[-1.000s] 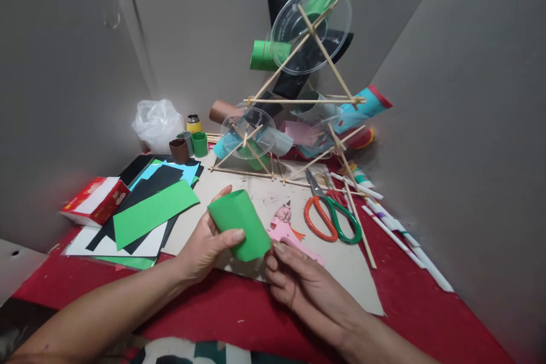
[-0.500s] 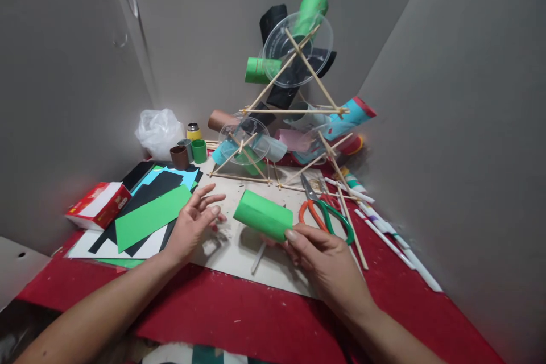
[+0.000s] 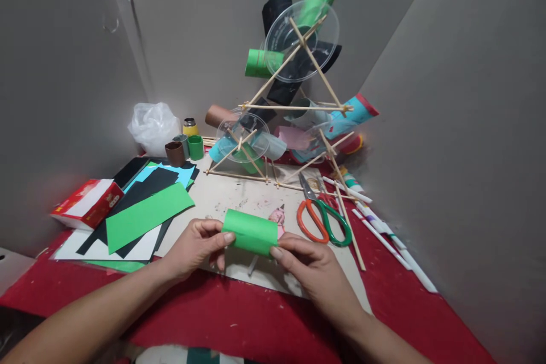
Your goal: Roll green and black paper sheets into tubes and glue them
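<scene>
A green paper roll [image 3: 250, 232] lies sideways between both hands, just above a sheet of brown cardboard [image 3: 222, 196]. My left hand [image 3: 194, 245] pinches its left end with thumb and fingers. My right hand [image 3: 309, 270] grips its right end, thumb on top. Behind the roll a pink glue gun [image 3: 277, 216] lies partly hidden. Beyond it stands a frame of wooden sticks [image 3: 298, 107] carrying clear plastic lids and coloured paper rolls.
Orange and green scissors [image 3: 323, 219] lie right of the hands. Black, green and blue paper sheets [image 3: 143, 205] are stacked at left beside a red box [image 3: 85, 203]. Small cups [image 3: 184, 148] and a plastic bag [image 3: 153, 125] stand at the back. White sticks [image 3: 392, 244] line the right wall.
The roll passed from my left hand to my right while the left opened. Now the left hand has closed on the roll's left end, so both hold it level.
</scene>
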The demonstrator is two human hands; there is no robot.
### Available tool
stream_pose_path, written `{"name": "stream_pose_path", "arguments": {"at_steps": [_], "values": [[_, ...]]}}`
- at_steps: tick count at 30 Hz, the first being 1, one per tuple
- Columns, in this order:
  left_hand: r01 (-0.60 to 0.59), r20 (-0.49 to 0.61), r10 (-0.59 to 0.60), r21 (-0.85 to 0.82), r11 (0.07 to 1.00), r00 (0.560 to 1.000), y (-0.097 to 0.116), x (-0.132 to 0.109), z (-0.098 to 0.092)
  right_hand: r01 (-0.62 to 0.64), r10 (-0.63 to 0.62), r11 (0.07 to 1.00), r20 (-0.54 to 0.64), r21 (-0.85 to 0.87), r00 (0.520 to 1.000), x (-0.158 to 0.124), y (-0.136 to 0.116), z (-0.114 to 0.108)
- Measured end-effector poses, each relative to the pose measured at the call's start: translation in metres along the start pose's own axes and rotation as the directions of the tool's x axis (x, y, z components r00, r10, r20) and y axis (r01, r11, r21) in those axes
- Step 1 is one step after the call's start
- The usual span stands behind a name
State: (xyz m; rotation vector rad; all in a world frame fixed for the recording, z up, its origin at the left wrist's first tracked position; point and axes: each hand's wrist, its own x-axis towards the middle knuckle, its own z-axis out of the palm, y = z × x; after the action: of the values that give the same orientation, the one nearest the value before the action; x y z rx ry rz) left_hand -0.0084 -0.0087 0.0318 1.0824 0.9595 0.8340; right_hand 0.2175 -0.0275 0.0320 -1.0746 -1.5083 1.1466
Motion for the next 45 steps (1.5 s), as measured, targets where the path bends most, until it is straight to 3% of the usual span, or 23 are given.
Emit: {"name": "stream_pose_path", "arguments": {"at_steps": [8,14,18,25,35,42,45], "values": [[0.052,0.059,-0.053,0.015,0.999,0.997,-0.0005,-0.0009,0.0016,-0.092,0.092,0.995,0.016,0.049,0.996,0.0018,0.0036,-0.0003],[0.004,-0.01,-0.004,0.041,0.999,1.0,-0.0034,-0.0014,0.0021,-0.152,0.151,0.979,0.014,0.134,0.988,0.0007,0.005,0.0035],[-0.035,-0.005,0.035,0.052,0.998,0.999,-0.0002,-0.0036,0.0053,-0.116,0.113,0.985,0.034,0.128,0.993,-0.0007,0.0059,0.0049],[0.008,0.116,-0.01,0.016,1.0,0.993,0.0015,-0.0039,0.0064,-0.034,0.036,0.996,-0.017,0.087,0.999,0.0001,0.0078,0.0033],[0.004,0.013,-0.005,0.099,0.995,1.0,-0.0059,-0.0033,0.0055,0.033,-0.033,0.999,0.022,-0.02,0.999,-0.004,0.0066,0.0076],[0.001,0.072,-0.005,0.059,0.998,0.997,-0.0043,-0.0033,0.007,-0.006,0.006,1.0,0.026,-0.009,1.0,-0.0021,0.0051,0.0068],[0.015,0.03,-0.016,0.043,0.999,0.999,-0.0045,-0.0035,0.0067,-0.046,0.046,0.999,-0.014,0.012,0.999,-0.0014,0.0048,0.0065]]}}
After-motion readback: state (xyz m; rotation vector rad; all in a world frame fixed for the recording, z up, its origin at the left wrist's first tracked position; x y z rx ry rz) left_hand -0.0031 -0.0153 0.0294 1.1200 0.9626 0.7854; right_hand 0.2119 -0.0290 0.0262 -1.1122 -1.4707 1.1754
